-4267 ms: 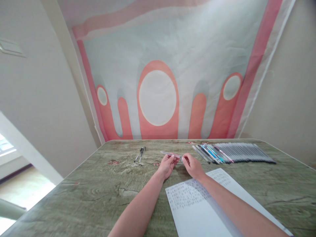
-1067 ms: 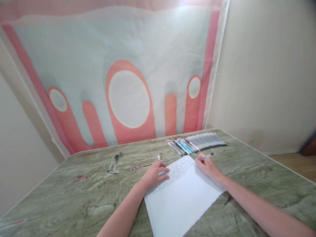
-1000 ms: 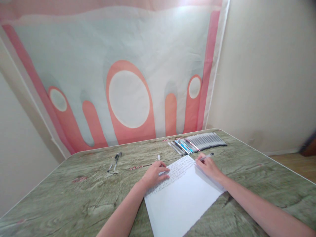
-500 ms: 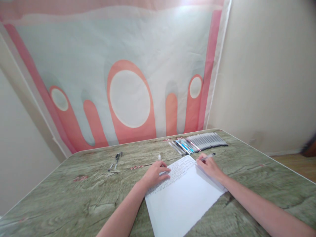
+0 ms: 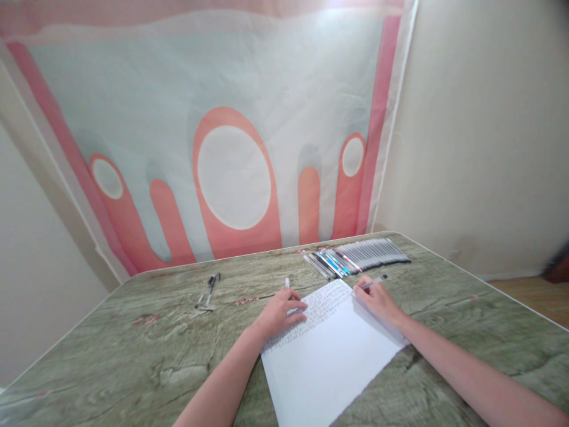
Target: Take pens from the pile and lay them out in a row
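Observation:
A white sheet of paper (image 5: 326, 370) lies at an angle on the table, with lines of small dark handwriting across its upper part. My left hand (image 5: 281, 311) rests on the sheet's left edge, fingers spread over the written lines. Closed around a pen (image 5: 374, 281) with a clear barrel and a dark end, my right hand (image 5: 377, 302) sits at the sheet's upper right edge. The pen's tip is hidden by the fingers. Just beyond my left hand is a small whitish object (image 5: 287, 282), perhaps a pen cap.
A long row of pens (image 5: 377, 254) lies side by side at the back right, several with blue or dark barrels. Loose dark pen parts (image 5: 211, 289) lie to the left on the wood-patterned table (image 5: 111, 356). Behind the table hangs a printed cloth (image 5: 235, 65).

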A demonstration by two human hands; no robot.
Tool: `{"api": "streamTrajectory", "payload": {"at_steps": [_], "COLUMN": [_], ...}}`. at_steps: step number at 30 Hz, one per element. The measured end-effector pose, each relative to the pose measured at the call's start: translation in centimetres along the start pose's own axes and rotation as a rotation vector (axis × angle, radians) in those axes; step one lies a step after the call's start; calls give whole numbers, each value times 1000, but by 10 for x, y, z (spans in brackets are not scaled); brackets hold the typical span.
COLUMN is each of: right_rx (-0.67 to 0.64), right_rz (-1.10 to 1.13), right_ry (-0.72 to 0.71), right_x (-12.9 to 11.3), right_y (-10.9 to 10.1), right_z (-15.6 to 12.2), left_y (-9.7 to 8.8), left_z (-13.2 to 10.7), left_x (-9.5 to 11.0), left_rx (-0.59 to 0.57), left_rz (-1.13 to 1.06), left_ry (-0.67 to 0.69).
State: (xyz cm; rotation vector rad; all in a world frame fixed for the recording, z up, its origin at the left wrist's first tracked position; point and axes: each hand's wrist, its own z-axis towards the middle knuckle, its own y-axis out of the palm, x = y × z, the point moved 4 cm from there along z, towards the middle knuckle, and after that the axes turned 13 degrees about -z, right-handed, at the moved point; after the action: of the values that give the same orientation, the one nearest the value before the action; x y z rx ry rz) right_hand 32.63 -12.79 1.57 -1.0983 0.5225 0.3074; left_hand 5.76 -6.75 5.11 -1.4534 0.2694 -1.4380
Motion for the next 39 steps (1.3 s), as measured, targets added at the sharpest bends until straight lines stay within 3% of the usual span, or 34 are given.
{"api": "streamTrajectory", "payload": {"at_steps": [39], "right_rx": [-5], "right_rz": [-23], "right_ry": [11], "right_x": [4], "right_y": [2], "right_z": [0], "left_y": [0], "left_z": [0], "left_x": [1], "left_rx": [4], "left_rz": [1], "left_ry": [-2]}}
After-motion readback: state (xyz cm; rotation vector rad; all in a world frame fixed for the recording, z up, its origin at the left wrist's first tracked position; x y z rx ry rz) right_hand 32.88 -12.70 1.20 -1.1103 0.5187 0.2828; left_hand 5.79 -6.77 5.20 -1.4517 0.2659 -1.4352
